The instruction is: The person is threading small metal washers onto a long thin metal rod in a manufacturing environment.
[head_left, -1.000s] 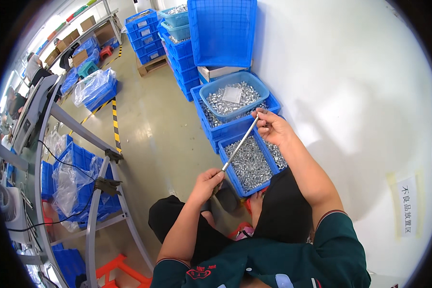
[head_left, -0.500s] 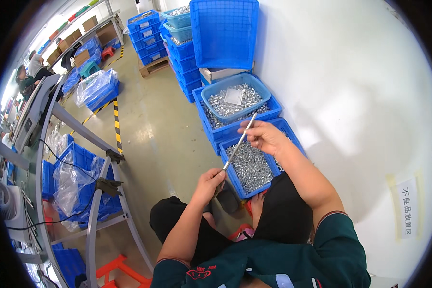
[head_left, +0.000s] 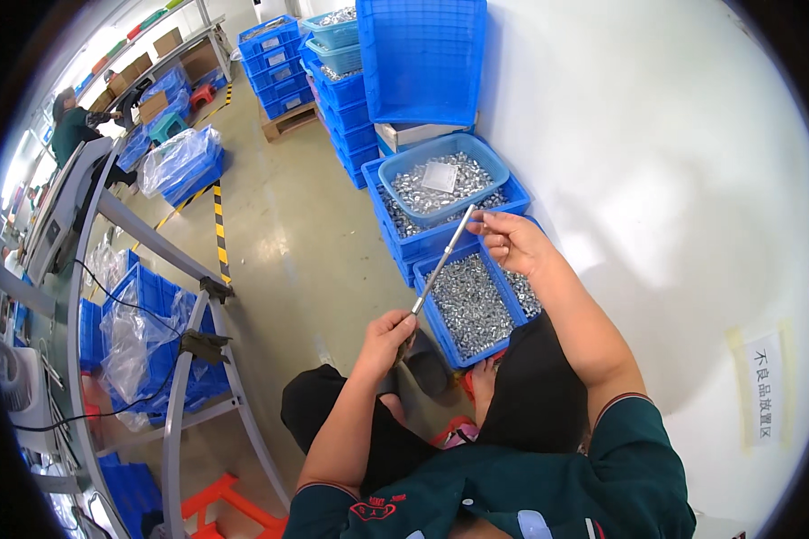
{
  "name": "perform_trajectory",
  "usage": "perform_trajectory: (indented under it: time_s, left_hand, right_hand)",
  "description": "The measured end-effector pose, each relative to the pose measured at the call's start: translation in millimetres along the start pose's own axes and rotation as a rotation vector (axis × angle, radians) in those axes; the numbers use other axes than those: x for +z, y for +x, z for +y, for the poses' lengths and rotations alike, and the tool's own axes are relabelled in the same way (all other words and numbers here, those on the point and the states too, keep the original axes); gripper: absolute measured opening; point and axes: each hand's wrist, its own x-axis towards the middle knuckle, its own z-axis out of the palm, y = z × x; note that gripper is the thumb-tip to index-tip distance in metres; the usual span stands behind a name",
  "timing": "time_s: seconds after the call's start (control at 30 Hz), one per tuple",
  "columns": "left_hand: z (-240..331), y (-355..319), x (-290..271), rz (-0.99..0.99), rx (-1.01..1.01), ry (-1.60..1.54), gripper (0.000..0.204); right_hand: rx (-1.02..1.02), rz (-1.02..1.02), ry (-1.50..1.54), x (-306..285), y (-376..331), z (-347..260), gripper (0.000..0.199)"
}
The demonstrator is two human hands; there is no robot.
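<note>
The left hand (head_left: 388, 331) is gripping the lower end of a thin metal rod (head_left: 441, 262), while the right hand (head_left: 512, 241) is pinching its upper end, so the rod is slanting between them. It is hanging over a blue bin (head_left: 440, 332) of small silvery metal parts on the floor, near a white wall (head_left: 674, 180).

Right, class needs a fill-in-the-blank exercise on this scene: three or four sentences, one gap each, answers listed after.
1. The left hand and the right hand hold the two ends of a thin metal ____.
2. The crate under the rod is filled with small ____ parts.
3. The crates are ____ in colour.
4. A light blue basket of parts sits on a crate, and a flat clear ____ lies on top of its parts.

Missing words: rod; metal; blue; bag
</note>
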Motion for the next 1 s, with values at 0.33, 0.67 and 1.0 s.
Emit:
perform_trajectory:
  time_s: [0.33, 0.67, 1.0]
  left_hand:
    - [2, -6, 3, -0.07, -0.032, 0.049, 0.022]
    - [-4, -4, 4, -0.056, -0.025, 0.051, 0.023]
    - [-2, -3, 10, -0.003, -0.03, 0.092, 0.023]
  right_hand:
    - [-0.046, 0.138, -0.023, 1, -4, -6, 0.026]
    - [-0.18, 0.194, -0.214, 12, -3, 0, 0.027]
    - [-0.104, 0.165, -0.448, 23, -8, 11, 0.023]
